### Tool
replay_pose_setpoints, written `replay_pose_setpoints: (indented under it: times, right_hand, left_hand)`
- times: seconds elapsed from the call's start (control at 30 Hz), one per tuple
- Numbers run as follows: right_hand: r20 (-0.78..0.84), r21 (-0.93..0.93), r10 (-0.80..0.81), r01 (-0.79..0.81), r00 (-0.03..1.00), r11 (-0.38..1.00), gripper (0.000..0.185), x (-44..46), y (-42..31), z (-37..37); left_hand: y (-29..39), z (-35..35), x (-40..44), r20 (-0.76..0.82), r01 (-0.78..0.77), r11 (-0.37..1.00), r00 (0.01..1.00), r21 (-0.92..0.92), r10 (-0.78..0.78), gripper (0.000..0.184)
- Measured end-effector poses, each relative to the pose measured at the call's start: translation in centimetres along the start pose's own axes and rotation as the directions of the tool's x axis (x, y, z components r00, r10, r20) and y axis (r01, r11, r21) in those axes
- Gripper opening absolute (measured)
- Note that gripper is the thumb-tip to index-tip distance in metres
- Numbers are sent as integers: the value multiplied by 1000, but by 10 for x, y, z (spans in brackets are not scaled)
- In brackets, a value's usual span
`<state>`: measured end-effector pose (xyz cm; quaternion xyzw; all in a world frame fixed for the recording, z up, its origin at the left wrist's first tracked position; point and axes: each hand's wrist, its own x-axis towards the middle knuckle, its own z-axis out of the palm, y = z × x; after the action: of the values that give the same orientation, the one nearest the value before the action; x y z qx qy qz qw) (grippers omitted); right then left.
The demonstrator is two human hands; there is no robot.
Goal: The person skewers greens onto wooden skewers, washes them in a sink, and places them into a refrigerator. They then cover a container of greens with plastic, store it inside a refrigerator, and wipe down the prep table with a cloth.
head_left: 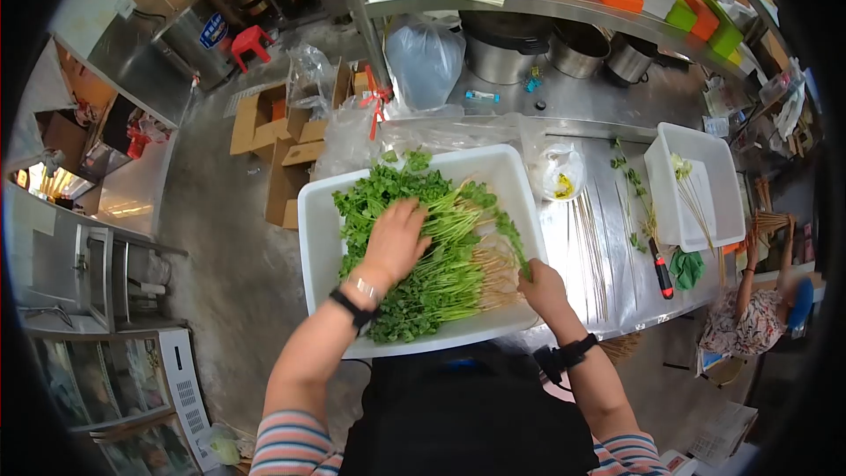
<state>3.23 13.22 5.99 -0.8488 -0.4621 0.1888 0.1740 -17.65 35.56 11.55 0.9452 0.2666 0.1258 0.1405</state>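
Note:
A white plastic tub (pixel 310 238) holds a thick pile of cilantro (pixel 449 278), leaves to the left and pale roots to the right. My left hand (pixel 394 241) lies over the leaves with its fingers spread, partly sunk among them. At the tub's right rim my right hand (pixel 544 289) is closed on a cilantro sprig (pixel 509 234), which reaches up and left over the pile. The fingertips of the right hand are partly hidden.
On the steel table (pixel 564 251) lie thin skewers (pixel 589 251), loose green stems (pixel 633 185) and a red-and-black tool (pixel 661 271). A white bin (pixel 731 194) and a plastic-lined bowl (pixel 561 173) stand there. Cardboard boxes (pixel 264 128) sit left. Another person (pixel 749 317) works at right.

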Motion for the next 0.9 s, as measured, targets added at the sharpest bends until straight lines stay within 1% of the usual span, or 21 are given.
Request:
replay_pose_setpoints:
  times: [0.07,0.1,0.13,0.17,0.2,0.27,0.33,0.4,0.43,0.5,0.53,0.57,0.6,0.63,0.67,0.7,0.73,0.77,0.8,0.87,0.9]
  right_hand:
    - [68,349,100,-117,993,930,16,-10,-1,-15]
    - [104,438,103,-139,989,888,17,-20,-4,-27]
    - [104,427,109,-143,989,893,17,-30,-10,-46]
    - [254,551,188,-302,949,778,16,-39,-17,-66]
    - [409,632,236,-460,882,624,16,-46,-21,-81]
    - [368,695,243,-439,897,569,17,-56,-19,-98]
    - [204,760,223,-298,953,577,16,-55,-31,-106]
    - [70,773,149,-148,986,616,17,-46,-56,-114]
    - [69,771,149,-147,986,619,17,-38,-71,-115]
    - [-113,492,-195,225,974,841,18,-21,-102,-114]
    - [-58,507,-216,215,975,835,22,-12,-120,-111]
    - [-62,302,-354,356,933,884,30,-1,-126,-99]
    - [-62,311,-444,440,894,843,33,10,-127,-78]
    - [-102,247,-571,577,814,779,33,18,-130,-59]
    - [-101,247,-574,579,813,777,33,23,-130,-34]
    - [120,47,-567,566,815,823,34,25,-127,-8]
    - [328,-159,-493,562,806,812,36,25,-126,9]
    - [324,-162,-491,558,809,814,36,23,-126,16]
    - [323,-69,-508,556,798,829,41,22,-126,22]
    - [334,25,-526,550,782,835,47,30,-126,27]
    - [167,8,-579,586,798,810,50,44,-127,27]
  left_hand:
    - [-28,32,24,36,21,999,999,30,-22,49]
    - [-36,45,32,113,39,984,992,175,-60,52]
    - [-38,52,36,185,46,948,977,315,-108,56]
    - [-38,55,34,283,35,891,942,452,-180,62]
    - [-35,55,29,286,40,896,941,443,-184,62]
    - [-29,56,9,424,156,928,855,338,-298,62]
    - [-41,82,-18,442,206,942,842,265,-309,62]
    - [-51,97,-33,289,252,958,915,140,-283,63]
    - [-46,82,-31,259,264,962,927,68,-273,63]
    - [-39,43,-29,183,215,974,957,67,-224,61]
    - [-39,28,-31,108,170,983,978,70,-177,60]
    - [-46,18,-39,17,134,990,991,42,-135,60]
    - [-68,26,-55,72,197,977,979,-86,-191,52]
    - [-80,18,-73,-91,178,983,979,-36,-180,46]
    - [-89,0,-90,-12,383,885,916,-266,-400,40]
    - [-108,-9,-105,-27,428,726,852,-539,-523,37]
    - [-131,-20,-126,-15,509,634,773,-582,-634,36]
    - [-144,-26,-140,7,576,531,682,-621,-731,35]
    - [-131,-49,-141,-116,554,643,703,-529,-701,33]
    - [-91,-85,-125,-109,521,720,771,-458,-627,35]
    - [-72,-90,-117,-121,439,827,854,-352,-505,39]
